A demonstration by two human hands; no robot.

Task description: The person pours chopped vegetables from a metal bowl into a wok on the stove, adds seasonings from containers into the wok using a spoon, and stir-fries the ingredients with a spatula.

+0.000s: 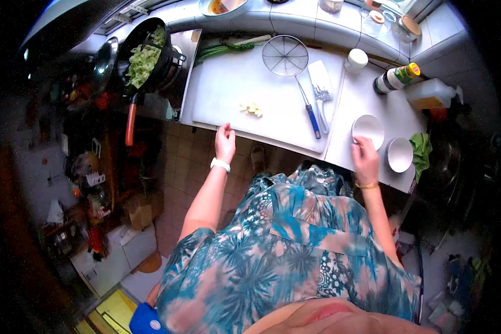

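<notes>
Near the board's (217,97) edge, left hand (225,146) loosely curled, no object visible. Right hand (366,158) at white bowl's (369,126) near rim on the surface (344,125); pinch or touch, can't tell. Probably bowl pickup; lifting needs firm rim grip.

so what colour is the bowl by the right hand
The bowl is white; head view shows it.

Bright cutting board (284,114) — dim, warped periphery
</notes>
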